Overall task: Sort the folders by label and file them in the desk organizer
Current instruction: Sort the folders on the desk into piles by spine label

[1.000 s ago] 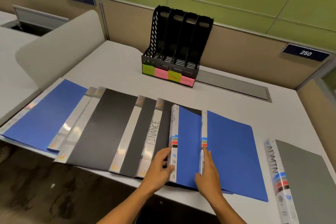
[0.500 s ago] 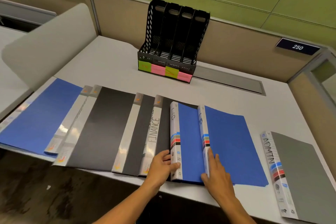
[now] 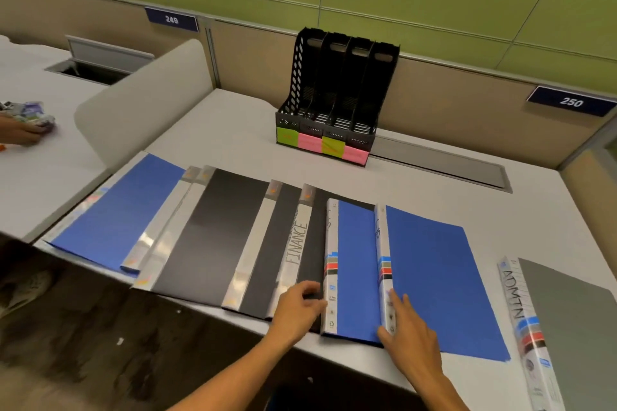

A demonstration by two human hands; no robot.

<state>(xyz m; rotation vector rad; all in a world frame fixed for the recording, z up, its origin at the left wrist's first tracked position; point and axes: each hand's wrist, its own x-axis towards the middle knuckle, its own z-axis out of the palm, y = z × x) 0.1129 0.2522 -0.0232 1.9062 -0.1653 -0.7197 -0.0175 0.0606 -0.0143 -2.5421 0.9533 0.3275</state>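
The folders lie in an overlapping row along the near edge of the desk, each one partly covering its neighbour, so that mostly the spines show. The left hand rests at the near end of the first blue folder, with the fingers curled against its white spine; it seems to pinch the edge there, but I cannot tell if the grip is really closed. The right hand lies flat and open on the near end of the second blue folder, pressing on its spine and holding nothing. To the left is the black folder marked FINANCE, then more black folders and one more blue folder at the far left; well apart on the right lies the grey folder marked ADMIN. I judge these folders to be thin, light and a little flexible, with smooth plastic covers that slide easily over each other, so one can slip when its neighbour is pulled. The spine is the stiffest part, and the best place to take hold is the near end of it, thumb below and fingers above. The black desk organizer stands at the back of the desk, its four slots empty, with green and pink sticky notes on the front.
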